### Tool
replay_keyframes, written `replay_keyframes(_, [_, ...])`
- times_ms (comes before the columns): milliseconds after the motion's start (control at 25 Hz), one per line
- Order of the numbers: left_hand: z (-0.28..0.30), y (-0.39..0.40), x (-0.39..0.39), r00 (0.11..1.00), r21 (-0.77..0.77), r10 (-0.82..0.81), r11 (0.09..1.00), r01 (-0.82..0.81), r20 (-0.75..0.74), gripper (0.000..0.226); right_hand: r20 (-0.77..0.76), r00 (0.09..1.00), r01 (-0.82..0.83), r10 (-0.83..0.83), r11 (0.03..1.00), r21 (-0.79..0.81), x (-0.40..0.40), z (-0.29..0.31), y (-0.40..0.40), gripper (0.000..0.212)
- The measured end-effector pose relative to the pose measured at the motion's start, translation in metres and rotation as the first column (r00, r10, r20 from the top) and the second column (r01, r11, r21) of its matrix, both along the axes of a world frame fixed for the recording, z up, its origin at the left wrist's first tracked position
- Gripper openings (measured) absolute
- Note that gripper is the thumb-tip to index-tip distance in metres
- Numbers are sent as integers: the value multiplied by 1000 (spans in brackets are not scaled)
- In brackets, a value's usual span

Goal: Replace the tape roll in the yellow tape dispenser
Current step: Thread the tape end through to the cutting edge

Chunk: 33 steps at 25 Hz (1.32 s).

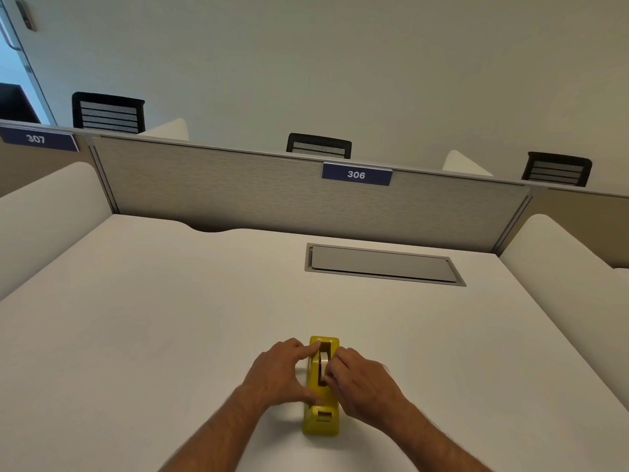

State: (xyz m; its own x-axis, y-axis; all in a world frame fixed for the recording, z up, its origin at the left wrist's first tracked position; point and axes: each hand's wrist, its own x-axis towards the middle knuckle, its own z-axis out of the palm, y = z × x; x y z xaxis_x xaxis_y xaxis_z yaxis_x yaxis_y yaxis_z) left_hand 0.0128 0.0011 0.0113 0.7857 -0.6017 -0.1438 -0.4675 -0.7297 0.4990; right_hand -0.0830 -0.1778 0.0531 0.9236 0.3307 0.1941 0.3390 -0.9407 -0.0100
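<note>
Standing lengthwise near the front edge of the white desk (pixel 170 318): yellow tape dispenser (pixel 321 420), cutter end toward the wearer. Tape roll (pixel 323 364) seated in the open well, upright on its edge. Left hand (pixel 277 374) bracing the dispenser's left side, index finger stretched onto the far rim, thumb pressed low against the near side, remaining fingers loosely curled. Right hand (pixel 360 378) against the right side, fingertips (pixel 332 367) bunched and touching the roll, apparently pinching it; exact grip hard to tell. No 2nd roll visible on the desk. Judging by that, early in the job: roll not yet lifted out, replacement yet to be fitted and threaded to the cutter. Beyond, closed cable hatch (pixel 384 264) and partition label 306 (pixel 356 174).
</note>
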Motion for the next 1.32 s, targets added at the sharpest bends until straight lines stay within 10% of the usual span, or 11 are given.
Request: replay_keyframes(1320, [3, -1, 1, 999, 72, 4, 997, -2, -33, 113, 10, 999, -49, 51, 989, -140, -54, -3, 30, 29])
